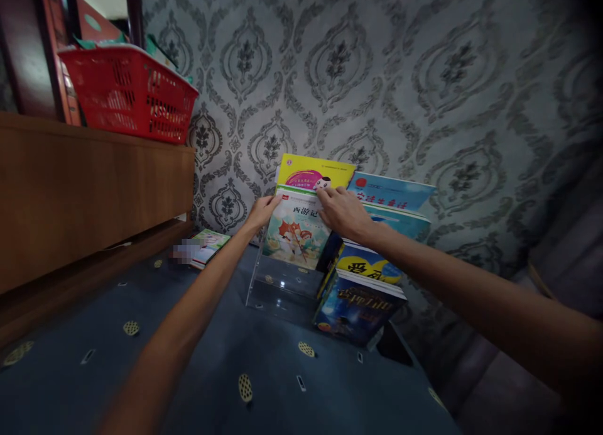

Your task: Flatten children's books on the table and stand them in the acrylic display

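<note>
I judge the clear rack (282,295) part-filled.
My left hand (262,212) and right hand (343,211) pinch the white-covered book (294,237); a book pile (211,246) lies unracked.

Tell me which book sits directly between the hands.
The pale book in front of the yellow one; left hand and right hand flank its top. Others sit behind or to either side.

L hand (264,212) & R hand (345,212) hold upper corners of pale illus. paperback (294,237) in clear plastic rack (282,302); yellow paperback w/ pink patch (301,170) behind; red plastic basket (117,92) on brown wood cabinet (94,196).
</note>
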Demonstrator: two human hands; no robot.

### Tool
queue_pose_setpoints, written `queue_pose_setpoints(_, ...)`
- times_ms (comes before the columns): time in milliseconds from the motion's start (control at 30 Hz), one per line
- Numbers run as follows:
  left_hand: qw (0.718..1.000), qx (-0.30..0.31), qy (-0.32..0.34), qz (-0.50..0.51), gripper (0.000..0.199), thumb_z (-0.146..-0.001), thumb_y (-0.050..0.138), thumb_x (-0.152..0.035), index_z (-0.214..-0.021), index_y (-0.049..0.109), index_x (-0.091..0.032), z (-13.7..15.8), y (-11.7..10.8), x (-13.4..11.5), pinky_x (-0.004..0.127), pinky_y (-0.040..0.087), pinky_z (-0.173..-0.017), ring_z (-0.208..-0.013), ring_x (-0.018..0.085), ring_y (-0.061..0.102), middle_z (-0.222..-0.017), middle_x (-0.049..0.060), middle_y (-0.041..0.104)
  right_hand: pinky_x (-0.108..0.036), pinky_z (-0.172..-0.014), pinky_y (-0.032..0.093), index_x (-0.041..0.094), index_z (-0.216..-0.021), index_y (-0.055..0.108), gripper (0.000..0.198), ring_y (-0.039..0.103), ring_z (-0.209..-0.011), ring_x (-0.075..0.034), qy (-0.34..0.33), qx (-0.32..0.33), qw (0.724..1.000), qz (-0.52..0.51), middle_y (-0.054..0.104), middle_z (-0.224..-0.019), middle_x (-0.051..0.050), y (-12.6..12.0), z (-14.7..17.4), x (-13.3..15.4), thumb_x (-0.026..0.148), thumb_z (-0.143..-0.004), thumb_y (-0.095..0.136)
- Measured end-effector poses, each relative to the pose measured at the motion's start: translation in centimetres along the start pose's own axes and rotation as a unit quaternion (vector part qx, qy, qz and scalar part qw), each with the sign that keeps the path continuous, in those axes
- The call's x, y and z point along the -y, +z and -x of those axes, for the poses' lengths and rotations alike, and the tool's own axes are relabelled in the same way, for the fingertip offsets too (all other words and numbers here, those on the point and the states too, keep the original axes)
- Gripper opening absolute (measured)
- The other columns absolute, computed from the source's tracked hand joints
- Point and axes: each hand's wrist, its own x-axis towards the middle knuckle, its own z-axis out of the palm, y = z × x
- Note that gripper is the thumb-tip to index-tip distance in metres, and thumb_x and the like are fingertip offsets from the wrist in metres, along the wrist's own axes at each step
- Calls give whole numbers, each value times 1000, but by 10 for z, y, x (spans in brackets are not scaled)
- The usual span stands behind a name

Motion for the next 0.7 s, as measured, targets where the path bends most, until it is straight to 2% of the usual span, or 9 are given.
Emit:
queue_pose_setpoints(200,998,-51,27,-15,50,-78,64,-62,-62,57,-16,0,3,1,23,30,-53,-60,11,45,-60,-3,49,-38,-88,41,7,-130,53,38,57,-109,-34,-1,0,1000,7,65,-125,-22,4,-2,-1,21,-94,49)
queue_pose_setpoints(400,996,-68,31,38,50,-73,67,-64,-63,57,-16,1,9,5,22,31,-52,-59,10,43,-61,-4,49,-38,-87,42,4,-130,52,39,58,-107,-34,-11,-5,1000,-3,66,-122,-22,5,-3,-4,19,-94,49)
queue_pose_setpoints(700,990,-120,48,61,41,-76,69,-55,-64,60,-16,3,19,8,22,35,-57,-61,10,46,-62,-5,50,-38,-90,44,5,-129,52,39,59,-108,-32,-21,-15,999,-21,67,-122,-22,7,-2,-5,17,-92,49)
